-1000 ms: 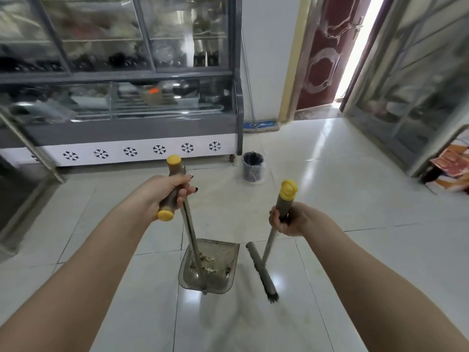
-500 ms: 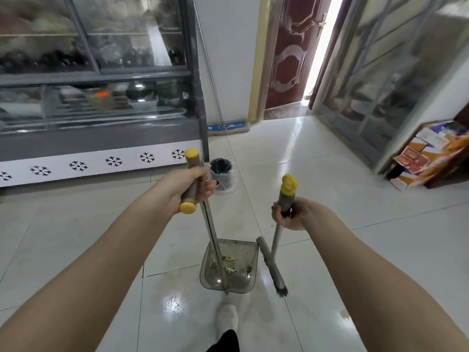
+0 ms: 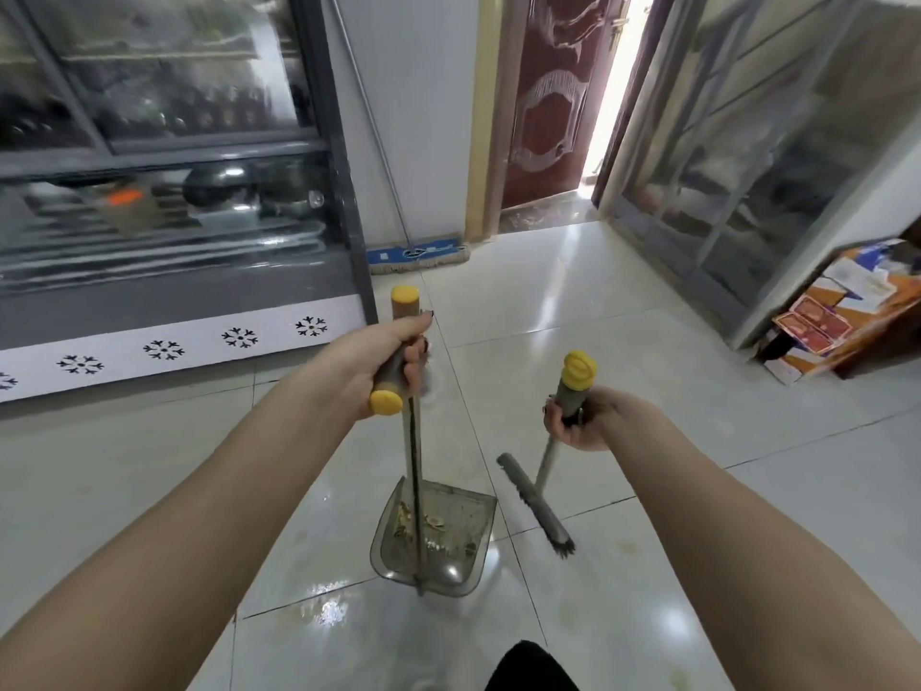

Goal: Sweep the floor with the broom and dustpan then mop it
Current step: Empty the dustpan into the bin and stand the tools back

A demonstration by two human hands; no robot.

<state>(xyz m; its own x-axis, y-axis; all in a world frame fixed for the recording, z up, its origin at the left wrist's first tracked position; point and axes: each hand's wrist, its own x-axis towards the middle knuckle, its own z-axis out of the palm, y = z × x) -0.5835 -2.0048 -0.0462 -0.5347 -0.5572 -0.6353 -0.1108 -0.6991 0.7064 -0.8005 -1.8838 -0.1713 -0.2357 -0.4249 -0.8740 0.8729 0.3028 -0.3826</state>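
Note:
My left hand (image 3: 383, 356) grips the grey, yellow-capped crossbar handle of the long-stemmed dustpan (image 3: 438, 536). The grey pan hangs low over the white tiles and holds several bits of yellowish debris. My right hand (image 3: 583, 421) grips the yellow-capped handle of the broom (image 3: 536, 503), whose grey brush head hangs just right of the pan, bristles down. A flat mop (image 3: 418, 254) with a blue head and a long metal pole leans against the white wall ahead.
A glass display cabinet (image 3: 164, 202) with a snowflake-patterned base runs along the left. A dark red door (image 3: 553, 92) stands ajar ahead. Glass-fronted framing (image 3: 737, 157) and stacked cardboard boxes (image 3: 842, 311) line the right. My dark trouser leg (image 3: 528, 665) shows at the bottom.
I have walked forward and turned left-to-right: the mop and door are closer, and the small black bin has gone from view behind my left hand. Both grips are unchanged.

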